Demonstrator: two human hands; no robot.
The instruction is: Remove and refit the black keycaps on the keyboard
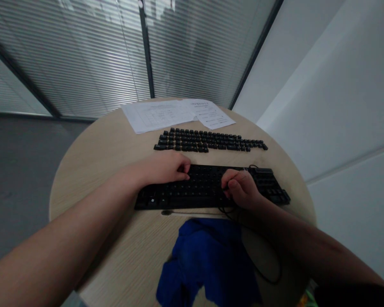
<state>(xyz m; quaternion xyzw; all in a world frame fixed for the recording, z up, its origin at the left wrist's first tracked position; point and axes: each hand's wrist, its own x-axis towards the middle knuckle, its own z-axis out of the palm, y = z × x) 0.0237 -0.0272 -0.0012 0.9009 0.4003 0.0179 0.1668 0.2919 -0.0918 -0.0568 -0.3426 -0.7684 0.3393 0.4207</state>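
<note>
Many blocky keycaps (192, 138); curled right hand (242, 187) over keyboard (188, 199); rumpled cloth (208, 251).

A hand could pass over the tabletop (96, 153) left of the keyboard (185, 197), beyond the left forearm (92, 217). Behind the keyboard, keycaps (205, 139) leave a narrow strip; in front, blue cloth (208, 256) blocks.

Keyboard (192, 194) partly hidden by 2 hands (168, 167) (243, 187), blue cloth (211, 256) cut off below, papers (160, 117) illegible

kbd (192, 201): Win-logo key (152, 200), lower L | papers (156, 116): print illeg. | loose keycaps (231, 147): unreadable
</note>
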